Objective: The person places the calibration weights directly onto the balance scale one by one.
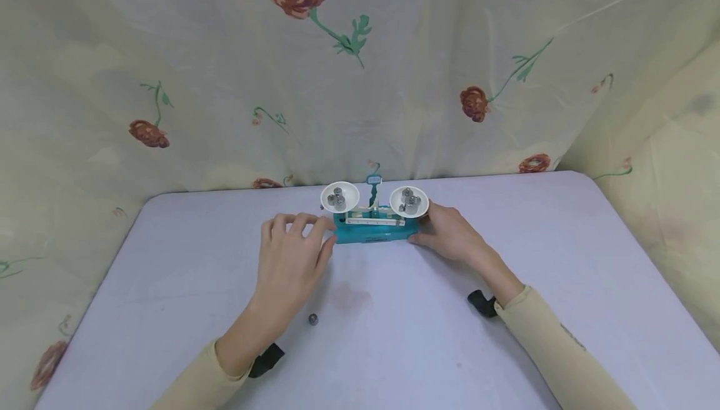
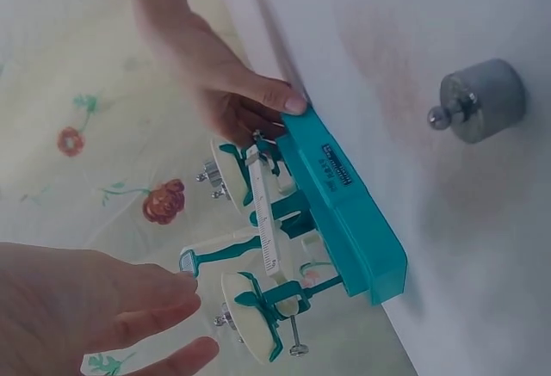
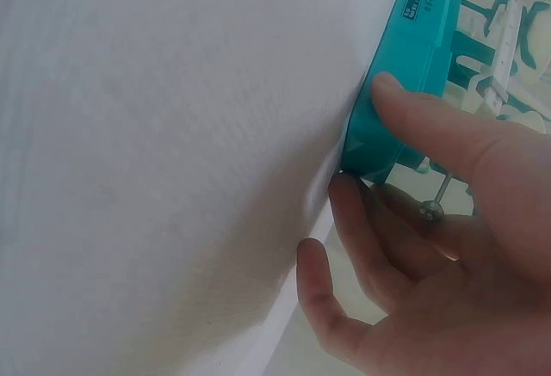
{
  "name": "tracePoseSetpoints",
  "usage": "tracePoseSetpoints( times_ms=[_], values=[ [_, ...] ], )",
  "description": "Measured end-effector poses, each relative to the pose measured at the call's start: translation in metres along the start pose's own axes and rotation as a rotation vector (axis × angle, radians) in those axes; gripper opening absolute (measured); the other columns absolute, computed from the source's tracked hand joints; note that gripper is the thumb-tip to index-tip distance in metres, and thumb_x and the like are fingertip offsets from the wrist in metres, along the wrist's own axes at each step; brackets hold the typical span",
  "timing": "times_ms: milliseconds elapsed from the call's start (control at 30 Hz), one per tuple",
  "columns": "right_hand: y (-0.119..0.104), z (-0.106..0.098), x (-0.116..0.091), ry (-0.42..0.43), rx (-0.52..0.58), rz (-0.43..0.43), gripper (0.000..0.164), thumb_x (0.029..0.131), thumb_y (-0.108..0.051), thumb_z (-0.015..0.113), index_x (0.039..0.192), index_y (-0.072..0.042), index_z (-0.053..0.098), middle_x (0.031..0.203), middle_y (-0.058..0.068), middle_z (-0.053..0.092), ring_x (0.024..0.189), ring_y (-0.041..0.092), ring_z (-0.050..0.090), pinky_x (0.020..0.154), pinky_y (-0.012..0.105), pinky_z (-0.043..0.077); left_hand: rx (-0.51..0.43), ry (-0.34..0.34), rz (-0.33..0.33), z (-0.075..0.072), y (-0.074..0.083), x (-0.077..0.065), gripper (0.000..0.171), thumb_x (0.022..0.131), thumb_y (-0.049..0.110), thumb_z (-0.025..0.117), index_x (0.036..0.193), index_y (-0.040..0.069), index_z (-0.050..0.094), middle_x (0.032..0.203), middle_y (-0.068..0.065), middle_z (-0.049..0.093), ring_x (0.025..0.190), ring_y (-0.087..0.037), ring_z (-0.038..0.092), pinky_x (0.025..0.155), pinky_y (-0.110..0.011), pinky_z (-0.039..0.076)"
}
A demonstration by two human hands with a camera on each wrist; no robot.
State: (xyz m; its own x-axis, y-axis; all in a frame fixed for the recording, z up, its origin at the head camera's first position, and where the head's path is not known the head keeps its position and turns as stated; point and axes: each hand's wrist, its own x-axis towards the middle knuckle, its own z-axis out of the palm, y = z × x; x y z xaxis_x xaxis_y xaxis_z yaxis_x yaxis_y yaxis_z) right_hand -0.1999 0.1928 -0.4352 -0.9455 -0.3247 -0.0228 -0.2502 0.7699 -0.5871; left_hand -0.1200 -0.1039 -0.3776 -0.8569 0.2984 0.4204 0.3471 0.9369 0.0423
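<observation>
A teal balance scale (image 1: 371, 234) stands near the table's far edge. Small metal weights lie in its white left pan (image 1: 352, 194), and several more in the right pan (image 1: 396, 196). My right hand (image 1: 450, 235) grips the base's right end; in the right wrist view its thumb (image 3: 430, 118) presses the front face while other fingers curl by the end. My left hand (image 1: 289, 263) hovers beside the scale's left end, fingers loosely extended. In the left wrist view those fingers appear apart from the scale and hold nothing. One loose knobbed metal weight (image 2: 486, 101) lies on the table.
The scale and weight are on a table with a pale lilac cloth (image 1: 394, 335). Behind it hangs a flower-printed curtain (image 1: 416, 85), which continues down both sides. Dark straps (image 1: 267, 360) show at both wrists, below the beige sleeves.
</observation>
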Motion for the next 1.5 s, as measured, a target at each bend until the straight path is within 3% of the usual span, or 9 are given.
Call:
tracePoseSetpoints(
  times_ms=[500, 1500],
  values=[
    [-0.001, 0.000, 0.000, -0.007, 0.005, 0.008, 0.077, 0.096, -0.016, 0.081, 0.161, 0.002, 0.042, 0.149, 0.027, 0.064, 0.141, 0.044, 0.061, 0.118, 0.059, 0.050, 0.008, -0.092, -0.003, 0.005, 0.002, -0.025, 0.019, 0.097, 0.032, 0.082, 0.113, 0.021, 0.080, 0.116, -0.009, 0.080, 0.115, -0.040, 0.066, 0.099, -0.055, 0.052],
    [0.000, 0.000, 0.000, -0.007, 0.010, 0.011, 0.075, 0.097, -0.016, 0.080, 0.160, 0.001, 0.043, 0.151, 0.026, 0.062, 0.142, 0.043, 0.060, 0.119, 0.059, 0.049, 0.011, -0.099, 0.069, 0.022, 0.003, -0.068, 0.020, 0.092, 0.034, 0.087, 0.105, 0.023, 0.078, 0.101, -0.003, 0.081, 0.102, -0.034, 0.067, 0.095, -0.053, 0.053]
  ],
)
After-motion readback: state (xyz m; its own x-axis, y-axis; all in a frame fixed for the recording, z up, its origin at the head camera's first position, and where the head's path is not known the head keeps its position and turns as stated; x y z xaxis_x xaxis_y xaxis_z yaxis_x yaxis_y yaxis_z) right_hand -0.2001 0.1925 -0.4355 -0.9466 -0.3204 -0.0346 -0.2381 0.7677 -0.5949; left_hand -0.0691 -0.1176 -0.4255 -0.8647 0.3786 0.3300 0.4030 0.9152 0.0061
